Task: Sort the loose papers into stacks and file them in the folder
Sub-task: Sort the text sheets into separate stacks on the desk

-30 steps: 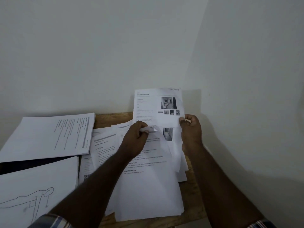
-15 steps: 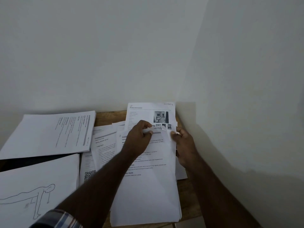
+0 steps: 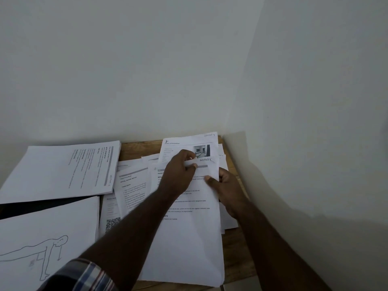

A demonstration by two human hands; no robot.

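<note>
A person's left hand [image 3: 178,171] pinches the folded top edge of a printed sheet [image 3: 189,227] while the right hand [image 3: 225,186] grips its right edge, above loose papers [image 3: 132,190] spread across a wooden bench [image 3: 134,150] beside two side stacks [image 3: 60,171].

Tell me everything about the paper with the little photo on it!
The paper with the photo is a thin white printed sheet lying at the back of the wooden table, near the wall corner. It has a small heading, faint lines of text too small to read, a dark little photo on its right side and handwriting in the top right corner. Other sheets overlap its lower half, and the left hand covers part of it.
</note>
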